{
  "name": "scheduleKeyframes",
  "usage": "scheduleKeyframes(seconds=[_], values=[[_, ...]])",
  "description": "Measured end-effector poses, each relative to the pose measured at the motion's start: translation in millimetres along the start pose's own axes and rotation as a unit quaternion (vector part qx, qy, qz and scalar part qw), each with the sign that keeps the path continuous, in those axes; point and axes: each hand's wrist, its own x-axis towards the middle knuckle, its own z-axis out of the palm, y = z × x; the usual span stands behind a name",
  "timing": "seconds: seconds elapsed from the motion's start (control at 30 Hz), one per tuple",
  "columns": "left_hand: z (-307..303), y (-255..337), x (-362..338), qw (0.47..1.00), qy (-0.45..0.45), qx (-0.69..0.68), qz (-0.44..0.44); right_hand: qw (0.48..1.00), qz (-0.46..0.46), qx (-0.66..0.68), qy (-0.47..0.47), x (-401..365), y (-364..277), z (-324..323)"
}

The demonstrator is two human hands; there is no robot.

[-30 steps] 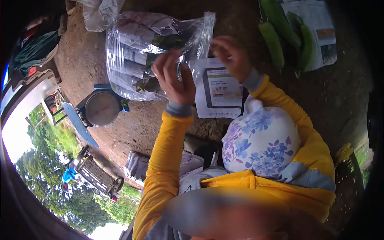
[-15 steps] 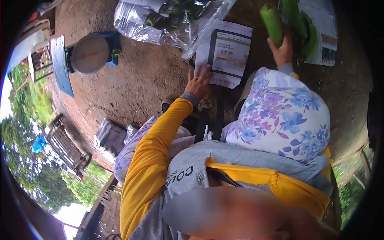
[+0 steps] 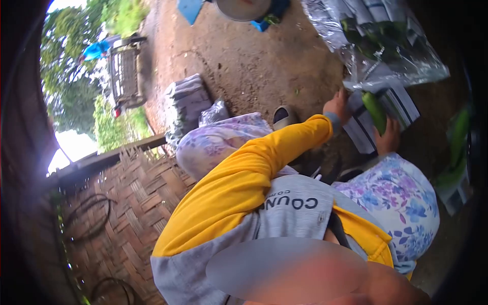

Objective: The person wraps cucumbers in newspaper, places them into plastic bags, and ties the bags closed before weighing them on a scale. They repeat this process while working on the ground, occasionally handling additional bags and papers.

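Observation:
A long green vegetable (image 3: 374,113), shaped like a cucumber, lies over a printed sheet of paper (image 3: 362,136). My right hand (image 3: 388,137) has its fingers around the lower end of the vegetable. At the sheet's left edge is my left hand (image 3: 336,108), its fingers closed on the paper, which curls up there. Just beyond both hands lies a clear plastic bag (image 3: 427,75) with wrapped and green items in it. Its near edge comes close to my left fingertips.
More green vegetables (image 3: 459,147) lie on paper at the right. Beyond the dirt floor (image 3: 244,76) stands a blue scale with a round pan (image 3: 243,9). Packed bundles (image 3: 188,101) sit left of my knee. A woven wall (image 3: 132,203), a bench (image 3: 125,73) and a person in blue (image 3: 96,51) are further left.
My view has swung to the right. My right hand has brought the green vegetable from the right side over the printed sheet. My left hand has gone from lying flat on the sheet to gripping its edge.

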Motion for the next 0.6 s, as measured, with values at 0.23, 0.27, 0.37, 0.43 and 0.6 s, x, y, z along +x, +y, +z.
scheduleKeyframes(seconds=[0.23, 0.27, 0.37, 0.43, 0.6], values=[[-12.9, 0.9, 15.3, 0.989, -0.137, 0.049, -0.010, 1.000, 0.001, 0.021, -0.009, 2.3, -10.2, -12.5], [-15.5, -3.9, 16.3, 0.986, -0.155, 0.057, -0.009, 1.000, -0.003, 0.021, -0.003, 1.5, -11.0, -13.0], [-12.0, -23.9, 19.9, 0.972, -0.218, 0.090, -0.007, 0.999, -0.044, 0.027, -0.016, 0.7, -9.6, -15.9], [-24.2, -21.3, 10.7, 0.974, -0.223, 0.030, -0.040, 0.996, -0.071, 0.041, -0.032, 4.0, -18.7, -23.8], [-61.6, 13.1, 3.4, 0.932, -0.308, -0.127, -0.142, 0.978, -0.181, 0.075, -0.076, 15.1, -59.5, -60.7]])
